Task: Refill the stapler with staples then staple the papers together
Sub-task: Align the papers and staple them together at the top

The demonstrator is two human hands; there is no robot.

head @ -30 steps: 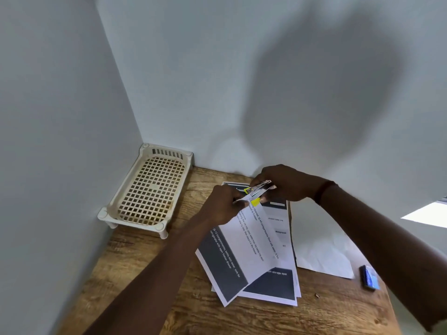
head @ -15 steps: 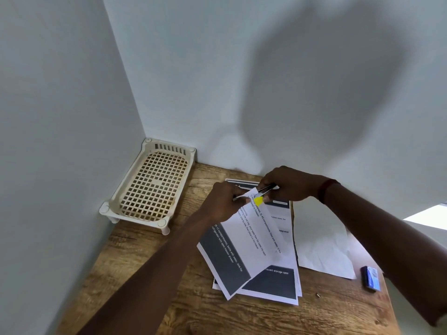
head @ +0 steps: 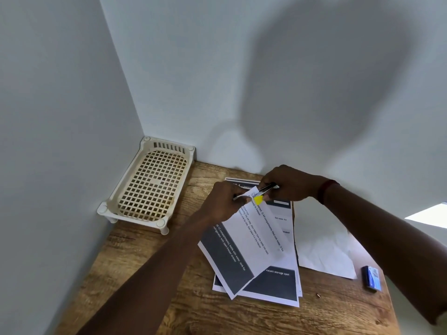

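A small stapler (head: 262, 192) with a yellow part and a metal top is clamped over the upper corner of a printed sheet (head: 251, 238). My right hand (head: 289, 183) grips the stapler from the right. My left hand (head: 223, 201) holds the same corner of the sheet and the stapler's left end. The sheet is lifted and tilted over more printed papers (head: 273, 284) lying on the wooden table (head: 150, 257). A small blue staple box (head: 372, 278) lies at the table's right edge.
A cream plastic mesh tray (head: 151, 187) stands in the back left corner against the walls. A blank white sheet (head: 321, 247) lies right of the printed papers. A tiny loose staple piece (head: 318, 296) lies near the front right.
The stapler's jaws have closed flatter onto the paper corner. Both hands have stayed at the corner, sinking slightly toward the table.
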